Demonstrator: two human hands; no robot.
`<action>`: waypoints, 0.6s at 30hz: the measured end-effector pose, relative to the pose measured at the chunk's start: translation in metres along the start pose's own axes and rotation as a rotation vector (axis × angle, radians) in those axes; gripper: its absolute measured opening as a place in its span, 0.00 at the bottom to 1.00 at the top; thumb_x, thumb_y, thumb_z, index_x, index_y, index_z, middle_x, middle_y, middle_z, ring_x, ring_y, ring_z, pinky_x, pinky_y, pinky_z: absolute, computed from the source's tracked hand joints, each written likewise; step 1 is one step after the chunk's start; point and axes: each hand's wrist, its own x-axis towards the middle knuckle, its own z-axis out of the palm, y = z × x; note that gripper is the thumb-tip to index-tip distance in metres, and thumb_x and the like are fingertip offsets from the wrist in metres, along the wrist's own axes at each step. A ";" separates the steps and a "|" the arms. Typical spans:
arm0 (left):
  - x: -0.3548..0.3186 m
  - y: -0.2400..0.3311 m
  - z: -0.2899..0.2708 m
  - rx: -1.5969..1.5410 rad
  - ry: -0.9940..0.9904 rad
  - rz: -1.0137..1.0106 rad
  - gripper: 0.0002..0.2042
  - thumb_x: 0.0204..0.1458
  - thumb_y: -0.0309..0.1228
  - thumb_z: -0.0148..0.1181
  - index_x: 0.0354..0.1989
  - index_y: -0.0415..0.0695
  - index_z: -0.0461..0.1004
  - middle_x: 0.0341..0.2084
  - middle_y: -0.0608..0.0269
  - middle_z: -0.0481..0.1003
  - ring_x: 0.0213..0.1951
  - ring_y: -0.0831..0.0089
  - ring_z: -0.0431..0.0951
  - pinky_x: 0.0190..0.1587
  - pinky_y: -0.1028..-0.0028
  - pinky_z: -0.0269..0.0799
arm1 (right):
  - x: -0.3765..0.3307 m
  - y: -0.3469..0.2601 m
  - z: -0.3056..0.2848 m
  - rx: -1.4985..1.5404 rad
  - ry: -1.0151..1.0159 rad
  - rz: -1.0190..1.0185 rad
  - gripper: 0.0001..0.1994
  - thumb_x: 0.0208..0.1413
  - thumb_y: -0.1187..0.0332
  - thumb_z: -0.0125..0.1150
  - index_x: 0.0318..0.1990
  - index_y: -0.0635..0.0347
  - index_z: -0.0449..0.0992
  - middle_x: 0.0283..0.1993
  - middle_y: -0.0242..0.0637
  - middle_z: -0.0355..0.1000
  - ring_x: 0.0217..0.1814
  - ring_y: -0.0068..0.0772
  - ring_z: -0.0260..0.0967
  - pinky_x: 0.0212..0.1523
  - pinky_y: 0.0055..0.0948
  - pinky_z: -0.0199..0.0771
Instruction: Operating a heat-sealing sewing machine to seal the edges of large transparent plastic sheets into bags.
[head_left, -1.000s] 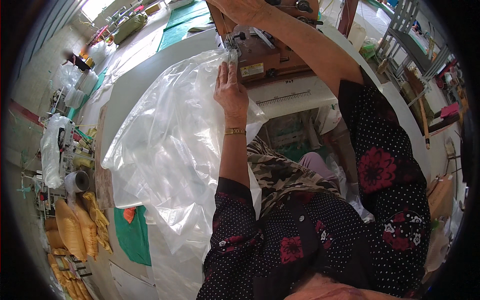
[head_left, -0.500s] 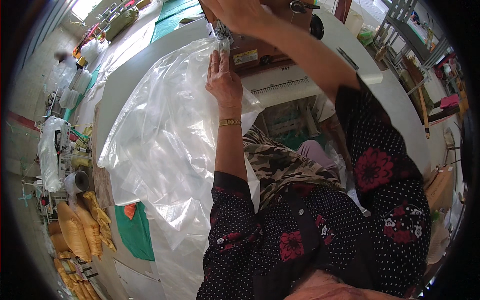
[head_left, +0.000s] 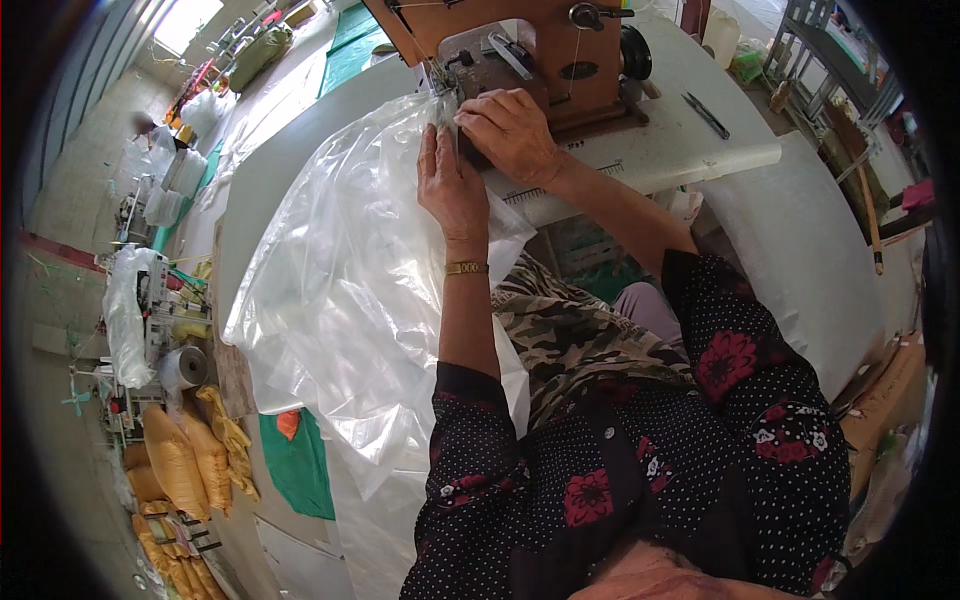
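Note:
A crumpled clear plastic sheet [head_left: 340, 270] spreads over the left part of the white sewing table and hangs past its near edge. Its far end reaches the presser foot [head_left: 440, 82] of a brown sewing machine [head_left: 545, 60]. My left hand [head_left: 452, 190] lies flat on the sheet, fingers stretched towards the foot. Just right of it, my right hand [head_left: 515, 135] has its fingers bent and drawn together by the sheet's edge, in front of the machine bed. The right thumb and whatever those fingertips may hold are hidden.
Thread snips [head_left: 707, 115] lie on the table [head_left: 680, 150], right of the machine's black handwheel [head_left: 635, 52]. A printed ruler scale [head_left: 605, 168] runs along the near edge. Yellow bundles [head_left: 178, 455] and a plastic roll [head_left: 183, 368] stand at the left; a cardboard box [head_left: 885, 400] is at the right.
My right hand has come down from over the top of the machine to beside my left hand at the sheet's edge. My left hand stays flat on the sheet. The view has shifted slightly.

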 end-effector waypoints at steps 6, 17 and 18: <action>0.006 0.006 0.001 0.067 0.118 0.126 0.14 0.49 0.17 0.57 0.45 0.37 0.78 0.47 0.47 0.76 0.45 0.50 0.78 0.45 0.61 0.76 | 0.009 0.019 0.005 -0.095 -0.003 -0.052 0.13 0.53 0.67 0.61 0.47 0.55 0.76 0.53 0.29 0.72 0.59 0.31 0.66 0.64 0.45 0.57; 0.005 0.011 0.001 0.031 0.118 0.026 0.13 0.47 0.17 0.60 0.42 0.38 0.81 0.36 0.53 0.74 0.37 0.58 0.77 0.40 0.66 0.74 | -0.002 0.020 0.016 -0.057 -0.053 -0.064 0.17 0.53 0.65 0.61 0.52 0.51 0.75 0.56 0.27 0.72 0.61 0.30 0.65 0.68 0.45 0.52; 0.006 0.014 0.000 0.026 0.075 0.014 0.13 0.46 0.17 0.60 0.42 0.38 0.81 0.35 0.53 0.74 0.37 0.59 0.77 0.40 0.66 0.74 | -0.002 0.021 0.015 -0.053 -0.055 -0.065 0.17 0.53 0.65 0.61 0.52 0.51 0.75 0.56 0.27 0.72 0.61 0.30 0.65 0.68 0.45 0.52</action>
